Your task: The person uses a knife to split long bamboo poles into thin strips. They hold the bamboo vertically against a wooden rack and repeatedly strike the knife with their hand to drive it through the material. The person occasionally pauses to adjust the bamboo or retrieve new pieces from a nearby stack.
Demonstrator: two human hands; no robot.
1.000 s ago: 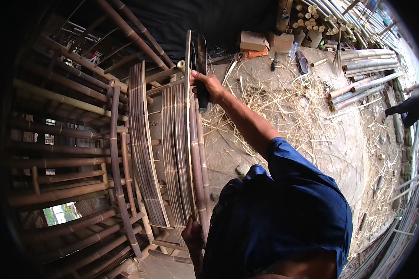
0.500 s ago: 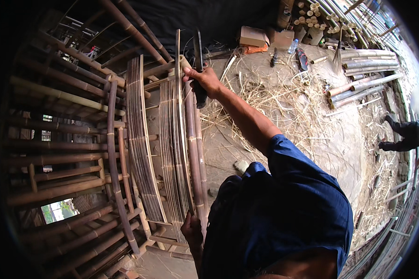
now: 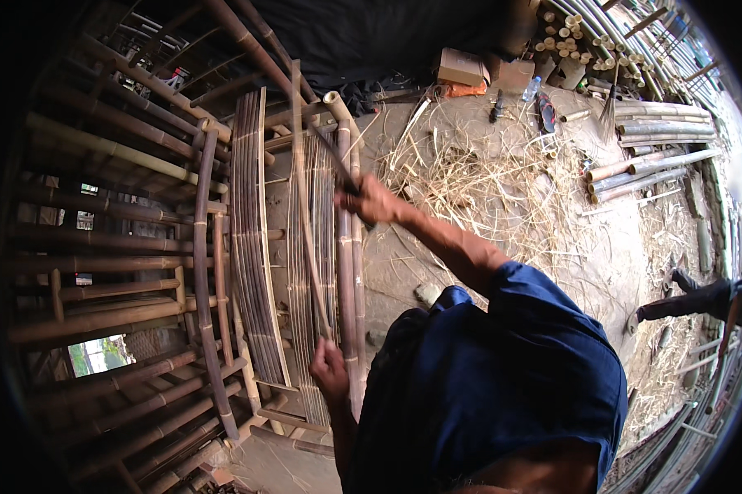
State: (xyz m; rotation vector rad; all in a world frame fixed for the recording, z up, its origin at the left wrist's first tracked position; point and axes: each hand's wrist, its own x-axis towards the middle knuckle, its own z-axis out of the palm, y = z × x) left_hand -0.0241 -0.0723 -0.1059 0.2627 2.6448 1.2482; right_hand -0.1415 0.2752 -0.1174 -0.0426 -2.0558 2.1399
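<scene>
My left hand (image 3: pixel 330 368) is shut around the lower end of a long thin bamboo slat (image 3: pixel 305 239), which rises and leans left at its top. Higher up, my right hand (image 3: pixel 373 199) grips a dark narrow blade-like tool (image 3: pixel 334 156) that lies against the slats. The slat stands in front of a flat row of similar slats (image 3: pixel 326 189) and beside two upright bamboo poles (image 3: pixel 348 272). Further left, a second curved bundle of slats (image 3: pixel 252 247) leans on the bamboo frame (image 3: pixel 116 247). My blue sleeve covers the lower middle of the view.
Straw-like shavings (image 3: pixel 486 173) cover the dirt floor to the right. Cut bamboo poles (image 3: pixel 651 140) lie stacked at the upper right, near a cardboard box (image 3: pixel 462 66) and a plastic bottle (image 3: pixel 532 88). Another person's foot (image 3: pixel 692 298) shows at the right edge.
My right hand has come down from the top of the slats toward me with the dark tool. The held slat's top has tilted left. My left hand stays low.
</scene>
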